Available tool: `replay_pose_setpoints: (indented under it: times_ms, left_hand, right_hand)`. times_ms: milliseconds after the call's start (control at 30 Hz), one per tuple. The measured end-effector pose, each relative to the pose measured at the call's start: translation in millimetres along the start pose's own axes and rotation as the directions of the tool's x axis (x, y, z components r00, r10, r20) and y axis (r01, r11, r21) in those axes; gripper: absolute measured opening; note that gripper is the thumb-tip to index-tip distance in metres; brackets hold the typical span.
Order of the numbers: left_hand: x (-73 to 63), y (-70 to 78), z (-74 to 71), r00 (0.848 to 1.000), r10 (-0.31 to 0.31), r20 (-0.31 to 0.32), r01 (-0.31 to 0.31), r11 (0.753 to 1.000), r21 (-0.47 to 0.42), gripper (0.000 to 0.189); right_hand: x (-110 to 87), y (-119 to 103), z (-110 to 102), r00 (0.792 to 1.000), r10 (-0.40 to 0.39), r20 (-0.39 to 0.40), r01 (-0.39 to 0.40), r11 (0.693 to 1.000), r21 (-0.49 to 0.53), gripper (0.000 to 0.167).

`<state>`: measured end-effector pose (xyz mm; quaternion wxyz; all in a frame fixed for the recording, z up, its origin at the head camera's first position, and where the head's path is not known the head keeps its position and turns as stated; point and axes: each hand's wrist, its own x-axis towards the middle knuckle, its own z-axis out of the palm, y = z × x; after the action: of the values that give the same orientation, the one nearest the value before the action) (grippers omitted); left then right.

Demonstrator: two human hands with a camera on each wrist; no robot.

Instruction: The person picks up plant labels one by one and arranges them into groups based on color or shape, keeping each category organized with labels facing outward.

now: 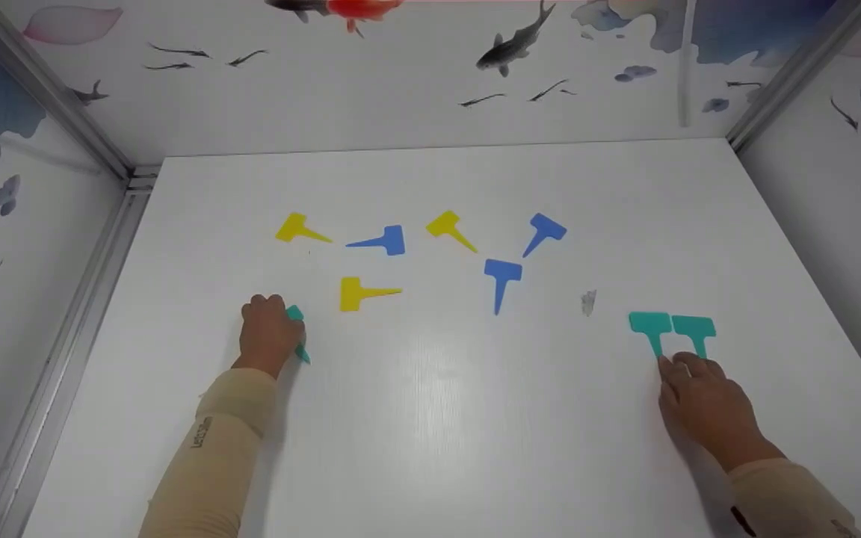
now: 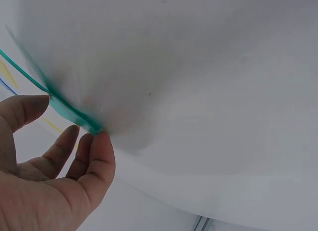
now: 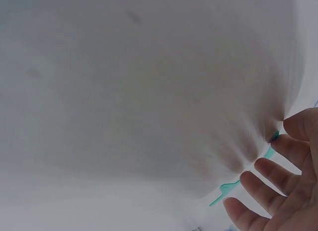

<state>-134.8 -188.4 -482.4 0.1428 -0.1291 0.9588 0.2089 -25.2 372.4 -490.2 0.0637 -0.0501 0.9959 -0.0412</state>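
Observation:
My left hand point(image 1: 266, 335) is at the left of the white table. It holds a green T-shaped plant label point(image 2: 74, 114) by its edges, thumb on one side and fingertips on the other. At the right, two green T-shaped labels lie side by side, heads away from me. My right hand point(image 1: 707, 400) has thumb and index finger at the stem end of the nearer-to-middle green label point(image 1: 650, 323), pinching it. Its other fingers rest by the stem of the outer green label point(image 1: 693, 326) and partly cover it.
Between the hands, farther back, lie yellow labels point(image 1: 350, 294) and blue labels point(image 1: 503, 271) at various angles. A small greyish mark or scrap point(image 1: 588, 302) is right of them. Printed panels point(image 1: 400, 97) wall in the table's back and sides.

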Motion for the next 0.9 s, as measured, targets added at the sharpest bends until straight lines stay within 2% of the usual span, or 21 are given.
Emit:
replay_pose_setpoints:
  times_ms: [167, 500, 900]
  left_hand:
    - [-2.5, 3.4, 1.3, 1.0, 0.017, -0.005, -0.017, 1.0, -0.007, 0.039]
    - [-4.4, 11.1, 5.3, 0.999, 0.023, 0.029, -0.024, 0.999, 0.045, 0.043]
    - [-10.6, 26.7, 16.2, 0.994, 0.098, 0.04, -0.101, 0.99, 0.101, 0.042]
  right_hand:
    - [0.1, 0, 1, 1.0, -0.005, -0.002, 0.005, 1.0, -0.009, 0.046]
    - [1.4, 1, -1, 0.999, 0.003, 0.038, -0.003, 1.0, 0.009, 0.047]
    - [0.5, 1, 1, 1.0, -0.009, -0.009, 0.009, 1.0, 0.006, 0.045]
